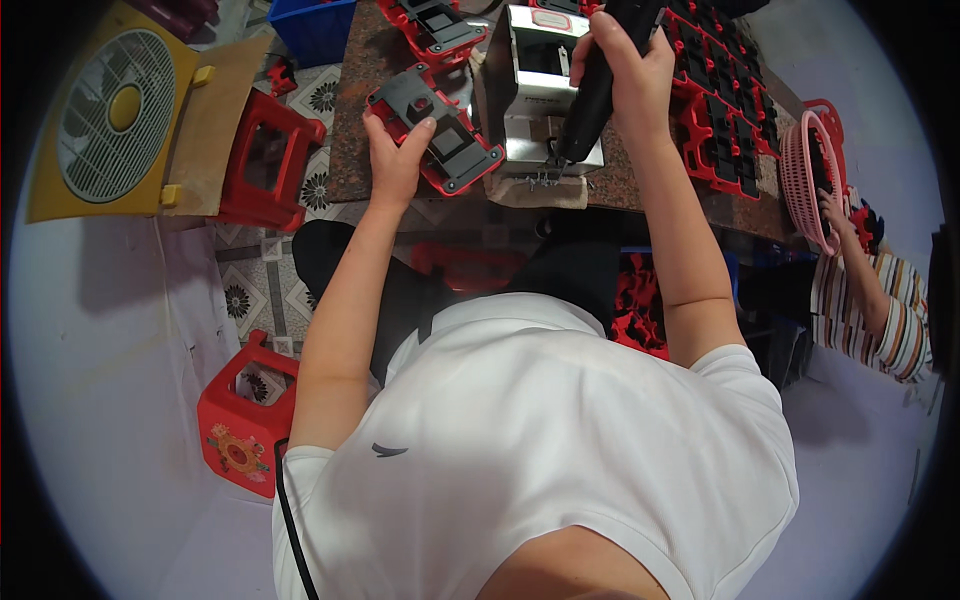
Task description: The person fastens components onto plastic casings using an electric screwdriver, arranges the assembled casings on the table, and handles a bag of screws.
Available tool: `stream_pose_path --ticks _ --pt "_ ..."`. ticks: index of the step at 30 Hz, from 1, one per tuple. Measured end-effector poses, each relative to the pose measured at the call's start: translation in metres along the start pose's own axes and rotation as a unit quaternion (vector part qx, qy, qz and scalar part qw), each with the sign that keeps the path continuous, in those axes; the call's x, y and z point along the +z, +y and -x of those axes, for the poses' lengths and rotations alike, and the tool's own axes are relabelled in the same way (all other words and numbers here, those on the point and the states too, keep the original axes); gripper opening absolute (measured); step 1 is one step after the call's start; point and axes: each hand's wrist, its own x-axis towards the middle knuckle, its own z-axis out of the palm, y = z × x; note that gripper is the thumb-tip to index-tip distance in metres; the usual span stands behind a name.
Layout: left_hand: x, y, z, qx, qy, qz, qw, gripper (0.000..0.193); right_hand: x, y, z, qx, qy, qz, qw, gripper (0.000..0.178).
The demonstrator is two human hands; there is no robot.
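Speckled reddish stone makes up the surface [350,150], set over a patterned tile floor [275,250] in a pale-walled room. Just over its near edge, a red plastic frame with a grey-black plate [450,145] is held tilted in the left hand [398,165], thumb on top and the other fingers curled round the side. Right-hand [635,75] fingers wrap a black powered screwdriver [592,105], its tip angled down to the front of a white-and-metal screw feeder [532,85], where small screws [543,181] cluster. Whether a screw sits on the bit is too small to tell.

Picking up a screw seems to be the step in hand; the next move probably calls for a straight lift of the driver and a frame held level and steady beneath it.

Beige cloth [560,195] lies under the feeder. Beyond, similar frames [720,110] stand in rows to the right, near a pink basket [800,190] touched by a co-worker's hand [832,212]. Far left is a yellow box fan [125,110].
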Motion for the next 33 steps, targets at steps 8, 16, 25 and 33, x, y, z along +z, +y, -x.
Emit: stream_pose_path --ticks 8,16,25,33 --pt "0.001 0.001 0.000 -0.039 0.002 0.029 0.999 0.055 0.082 -0.010 -0.023 -0.224 -0.016 -0.166 0.960 0.025" --pt "0.002 0.007 0.003 -0.028 0.018 0.015 0.999 0.063 0.146 0.031 -0.033 -0.315 -0.052 -0.102 0.942 0.020" --pt "-0.001 0.013 0.000 0.008 0.026 -0.062 0.998 0.063 0.162 0.043 -0.033 -0.188 -0.063 -0.105 0.974 0.037" --pt "0.001 0.025 -0.002 0.007 0.023 -0.082 0.996 0.067 0.169 0.053 -0.040 -0.200 -0.075 -0.053 0.975 0.038"
